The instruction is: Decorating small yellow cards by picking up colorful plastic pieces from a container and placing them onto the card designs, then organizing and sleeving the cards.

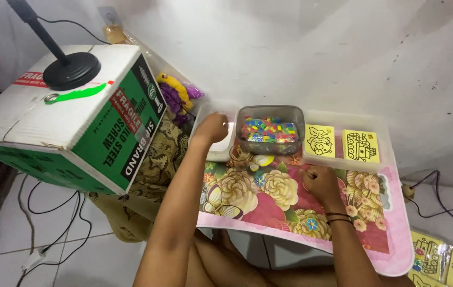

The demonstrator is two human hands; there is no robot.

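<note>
My left hand (pixel 211 128) reaches forward over a white rectangular container (pixel 221 151) at the back left of the low table, fingers curled down into it; what it touches is hidden. My right hand (pixel 320 182) rests as a closed fist on the pink floral tablecloth (pixel 269 196), with black bands on its wrist. Between the hands stands a grey translucent tub (pixel 270 130) full of small multicoloured pieces. Two yellow picture cards (pixel 319 141) (pixel 361 146) lie in a clear tray (pixel 380 162) behind my right hand.
A large green-and-white cardboard box (pixel 78 122) with a black round stand base (pixel 71 69) on top sits at left. Purple and yellow items (pixel 177 95) lie by the wall. Cables (pixel 51 207) run across the floor. More yellow cards (pixel 447 260) lie at lower right.
</note>
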